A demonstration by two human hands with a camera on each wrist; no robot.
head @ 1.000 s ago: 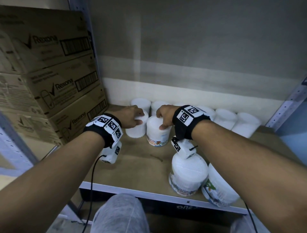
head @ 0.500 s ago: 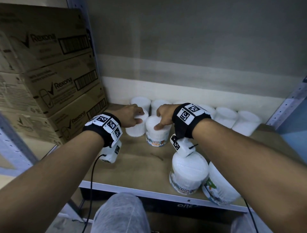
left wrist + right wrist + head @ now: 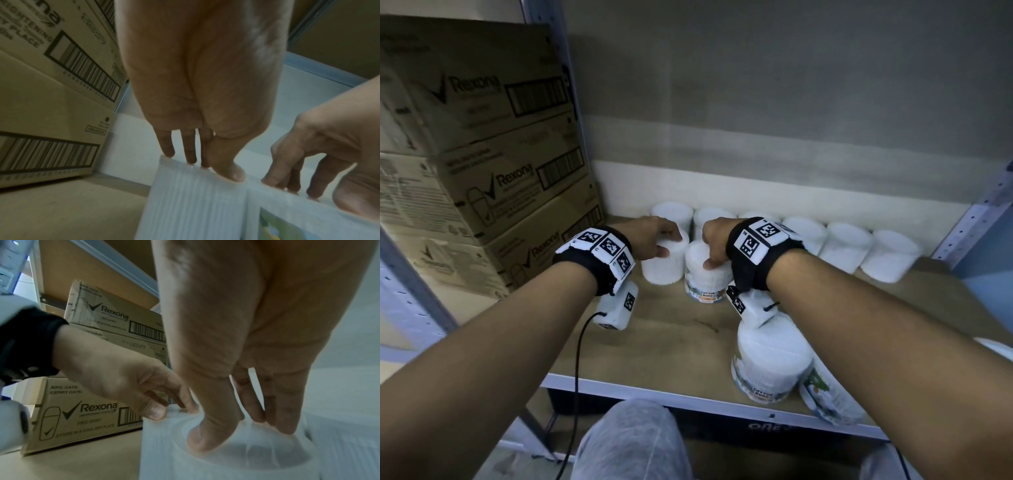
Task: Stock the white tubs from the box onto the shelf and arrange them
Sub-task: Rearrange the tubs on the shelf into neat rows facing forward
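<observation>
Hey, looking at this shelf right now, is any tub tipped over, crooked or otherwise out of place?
Yes. At the front edge of the shelf, one tub leans over on its side, half hidden under the right forearm, beside an upright tub. The back row and the two tubs under the hands stand upright.

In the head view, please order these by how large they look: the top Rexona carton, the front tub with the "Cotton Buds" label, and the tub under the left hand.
1. Top Rexona carton, clearly largest.
2. Front tub; nearness to the camera enlarges it.
3. Tub under the left hand, smallest; both tubs may be equal in reality.
</observation>
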